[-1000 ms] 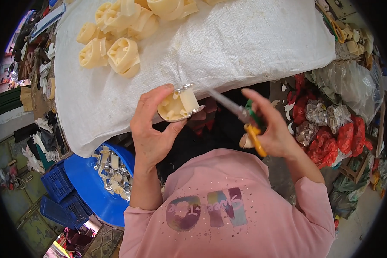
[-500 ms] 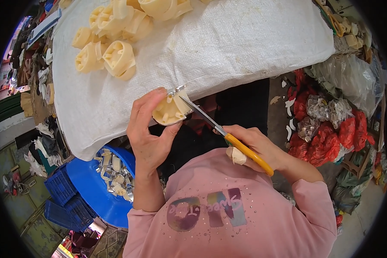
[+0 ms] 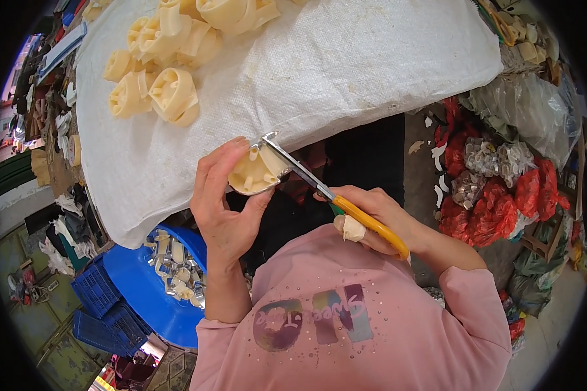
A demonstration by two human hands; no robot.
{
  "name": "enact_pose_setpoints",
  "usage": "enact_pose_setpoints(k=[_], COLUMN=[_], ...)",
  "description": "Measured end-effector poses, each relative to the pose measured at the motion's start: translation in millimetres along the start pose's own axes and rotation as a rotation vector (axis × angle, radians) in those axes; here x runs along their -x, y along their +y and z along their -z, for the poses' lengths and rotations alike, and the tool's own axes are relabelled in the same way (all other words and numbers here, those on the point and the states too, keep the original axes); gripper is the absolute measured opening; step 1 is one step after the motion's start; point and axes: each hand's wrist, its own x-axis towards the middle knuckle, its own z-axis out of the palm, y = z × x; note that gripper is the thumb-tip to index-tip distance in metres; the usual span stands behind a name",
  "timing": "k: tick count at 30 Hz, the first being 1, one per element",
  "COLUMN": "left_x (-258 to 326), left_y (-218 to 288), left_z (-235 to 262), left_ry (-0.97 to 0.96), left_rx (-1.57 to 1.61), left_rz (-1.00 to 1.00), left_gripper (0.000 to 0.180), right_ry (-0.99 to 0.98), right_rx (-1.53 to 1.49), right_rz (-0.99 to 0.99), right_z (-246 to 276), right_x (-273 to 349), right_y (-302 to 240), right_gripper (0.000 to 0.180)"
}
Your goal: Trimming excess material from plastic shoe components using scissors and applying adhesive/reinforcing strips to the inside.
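My left hand (image 3: 223, 202) pinches a cream plastic part (image 3: 253, 171) by its sides, above the near edge of the white-covered surface. The part is round and hollow, with small pegs inside and shiny silver metal along its rim. In my closed right hand (image 3: 375, 218) is a yellow-handled tool (image 3: 362, 218) with a long, narrow metal end. Its tip meets the part's right side, by a strip of silver metal. Whether the metal end is one blade or two jaws, I cannot tell. A pale wrapping covers one right finger.
Several similar cream parts (image 3: 175, 96) lie on the white woven sheet (image 3: 346, 58). A blue basin (image 3: 134, 280) at lower left holds silver-and-cream pieces, beside blue crates (image 3: 114, 319). Red plastic bags (image 3: 486, 218) and clear plastic sheeting (image 3: 528, 117) are at right.
The tool's tip has moved slightly up and left along the part's edge, and the silver strip there stands out more. My left hand keeps its hold.
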Motion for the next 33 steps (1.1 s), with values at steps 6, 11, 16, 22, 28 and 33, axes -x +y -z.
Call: enact_pose_setpoints(k=[6,11,16,22,28,33], left_x=[1.1,-1.0,-0.9,-1.3,-4.7,-7.3], left_y=[1.4,3.8,5.0,-1.4,-2.3,3.2], left_z=[-1.9,-2.8,-4.4,2.5,20.1,28.0], left_ry=[0.019,0.025,0.025,0.021,-0.001,-0.102], left_rx=[0.044,-0.022,-0.045,-0.025,0.255,0.239], left_rz=[0.03,0.015,0.044,0.06,0.228,0.255], left_gripper=[0.054,0.054,0.055,0.056,0.061,0.058], right_ry=[-0.003,0.002,0.027,0.002,0.089,0.031], right_rx=[-0.05,-0.017,0.042,0.11,0.516,1.161], right_rz=[-0.015,0.052,0.044,0.091,0.139,0.234], right_z=[-1.9,-1.7,-2.7,9.3,34.7,55.2], right_x=[0.3,0.4,1.3,3.4,7.6,9.8], right_y=[0.5,-0.3,0.6,0.6,-11.5,-47.7], right_gripper=[0.039,0.037,0.035,0.039,0.055,0.054])
